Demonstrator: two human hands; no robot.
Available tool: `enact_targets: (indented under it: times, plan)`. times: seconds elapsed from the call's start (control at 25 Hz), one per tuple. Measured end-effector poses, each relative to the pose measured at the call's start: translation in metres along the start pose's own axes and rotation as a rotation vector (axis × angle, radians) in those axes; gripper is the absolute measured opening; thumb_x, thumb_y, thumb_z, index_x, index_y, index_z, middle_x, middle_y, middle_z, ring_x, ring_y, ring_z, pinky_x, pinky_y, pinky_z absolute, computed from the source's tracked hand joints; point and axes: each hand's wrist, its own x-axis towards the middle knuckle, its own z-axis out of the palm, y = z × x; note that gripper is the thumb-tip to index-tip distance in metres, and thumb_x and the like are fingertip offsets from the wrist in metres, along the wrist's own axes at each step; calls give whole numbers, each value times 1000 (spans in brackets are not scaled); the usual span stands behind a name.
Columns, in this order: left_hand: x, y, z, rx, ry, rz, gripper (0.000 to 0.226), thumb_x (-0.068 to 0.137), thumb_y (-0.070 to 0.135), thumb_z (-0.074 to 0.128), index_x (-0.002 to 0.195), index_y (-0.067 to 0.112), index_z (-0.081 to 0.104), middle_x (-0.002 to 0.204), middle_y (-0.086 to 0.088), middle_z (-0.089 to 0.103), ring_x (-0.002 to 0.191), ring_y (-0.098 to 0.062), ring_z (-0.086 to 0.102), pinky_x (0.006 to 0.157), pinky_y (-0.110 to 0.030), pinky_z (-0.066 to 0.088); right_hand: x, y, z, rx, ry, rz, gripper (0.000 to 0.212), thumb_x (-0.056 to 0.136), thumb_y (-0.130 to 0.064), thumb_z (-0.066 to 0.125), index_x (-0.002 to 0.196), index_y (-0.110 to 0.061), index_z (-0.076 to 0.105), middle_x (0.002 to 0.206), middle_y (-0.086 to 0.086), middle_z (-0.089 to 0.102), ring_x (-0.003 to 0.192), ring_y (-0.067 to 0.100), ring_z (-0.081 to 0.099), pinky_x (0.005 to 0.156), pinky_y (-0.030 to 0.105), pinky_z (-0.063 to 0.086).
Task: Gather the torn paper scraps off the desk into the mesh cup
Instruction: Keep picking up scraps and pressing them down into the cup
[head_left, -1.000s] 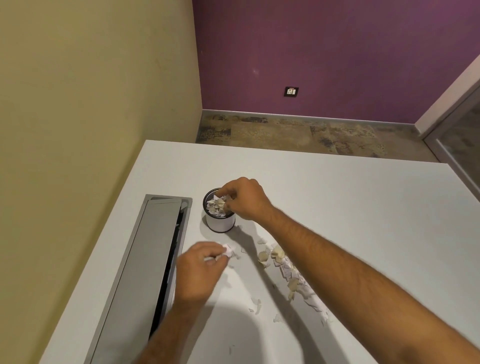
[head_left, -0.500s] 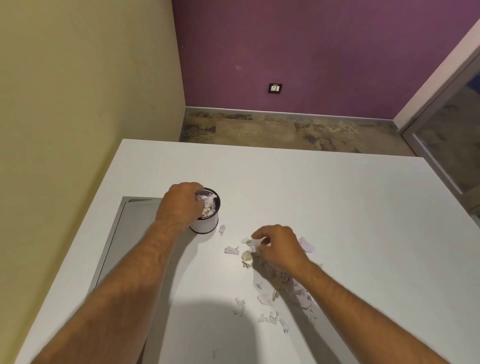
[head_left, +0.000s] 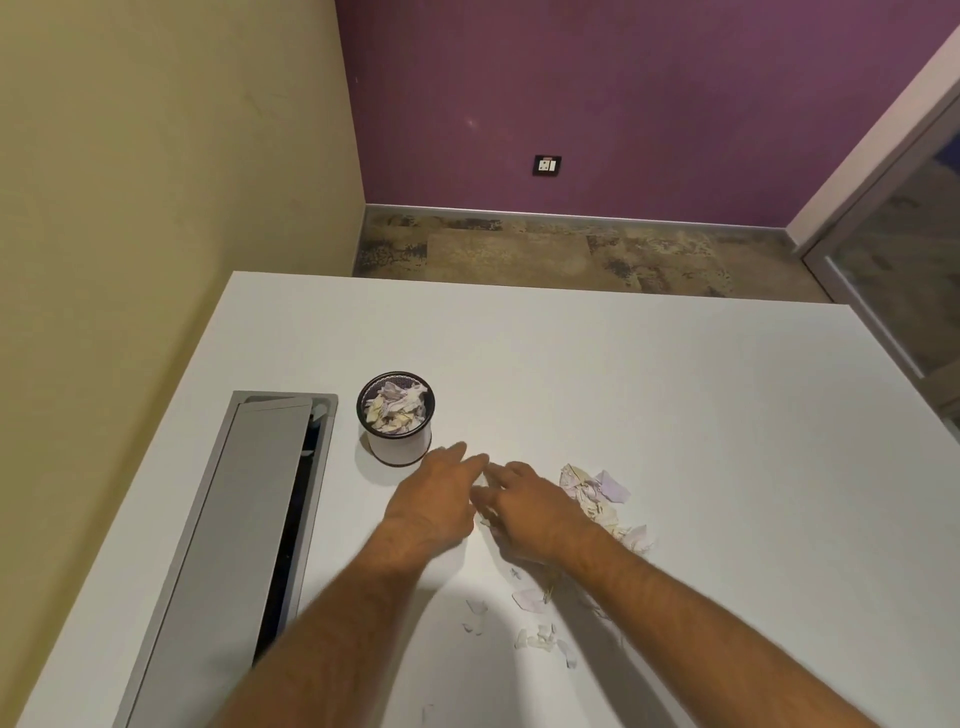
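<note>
The mesh cup (head_left: 397, 452) stands upright on the white desk (head_left: 675, 415), partly filled with torn paper. My left hand (head_left: 431, 501) hovers just below and right of the cup, fingers stretched out and apart, holding nothing. My right hand (head_left: 527, 512) lies palm down beside it, fingertips almost touching the left hand, bent over a few pale scraps; its grip is hidden. A pile of torn paper scraps (head_left: 597, 493) lies right of my right hand. Smaller scraps (head_left: 540, 636) are scattered nearer to me, between my forearms.
A grey cable-tray lid (head_left: 249, 519), partly raised over a dark slot, runs along the desk's left side, close to the cup. A yellow wall borders the desk on the left. Beyond the far edge lie carpeted floor and a purple wall.
My left hand has left the cup's rim and moved right and down to meet my right hand. My right hand stays at the scraps. The camera view has shifted.
</note>
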Motion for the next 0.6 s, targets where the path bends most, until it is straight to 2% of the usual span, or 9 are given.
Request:
enact_targets:
  times: [0.08, 0.16, 0.24, 0.28, 0.36, 0.44, 0.52, 0.6]
  plan:
    - [2, 0, 10, 65, -67, -47, 69, 89, 20, 58, 146, 35, 22, 161, 0, 11, 148, -28, 7, 109, -44, 39, 1, -3, 5, -7, 36, -7, 36, 87, -18, 58, 123, -19, 56, 127, 5, 52, 109, 30, 49, 68, 35, 52]
    - [5, 0, 16, 96, -112, -92, 72, 89, 23, 59, 146, 36, 18, 162, -2, 3, 149, -30, 0, 105, -47, 44, 2, -6, 8, -3, 54, -5, 29, 90, -17, 56, 119, -17, 61, 115, 5, 57, 105, 28, 50, 62, 34, 46]
    - [7, 3, 18, 105, -119, -106, 67, 89, 19, 59, 145, 32, 25, 161, -5, 7, 148, -30, 4, 105, -45, 44, 1, -9, 8, -29, 54, -2, 25, 92, -16, 55, 115, -15, 66, 106, 5, 61, 102, 27, 52, 63, 35, 50]
    - [7, 3, 18, 114, -91, -97, 58, 88, 16, 58, 140, 28, 35, 158, -6, 17, 147, -29, 12, 102, -43, 46, 1, -9, 8, -53, 46, -4, 24, 92, -16, 55, 113, -14, 67, 104, 5, 63, 101, 27, 53, 64, 37, 52]
    - [6, 3, 20, 127, 21, -61, 30, 85, 10, 57, 114, 19, 56, 134, -5, 46, 132, -25, 36, 84, -34, 50, 2, -10, 8, -106, 24, -20, 21, 91, -14, 57, 107, -13, 70, 102, 5, 65, 98, 26, 54, 63, 36, 50]
    - [1, 3, 21, 145, 79, -38, 9, 84, 5, 54, 85, 14, 58, 102, -4, 56, 108, -23, 50, 65, -30, 41, 3, -10, 9, -133, 12, -50, 19, 91, -14, 55, 102, -10, 70, 100, 6, 65, 96, 27, 55, 60, 35, 44]
    - [-2, 2, 27, 103, 84, -74, 21, 83, 4, 52, 66, 15, 47, 86, -6, 55, 92, -24, 56, 61, -29, 37, 4, -8, 10, -140, 24, -77, 20, 93, -14, 52, 102, -8, 69, 99, 8, 65, 94, 29, 56, 61, 37, 45]
    - [-7, 1, 28, -15, 109, -140, 22, 84, 5, 52, 62, 13, 51, 77, -6, 58, 78, -24, 60, 60, -30, 42, 4, -6, 11, -110, 58, -83, 23, 93, -14, 49, 101, -6, 69, 99, 9, 66, 92, 29, 59, 65, 38, 51]
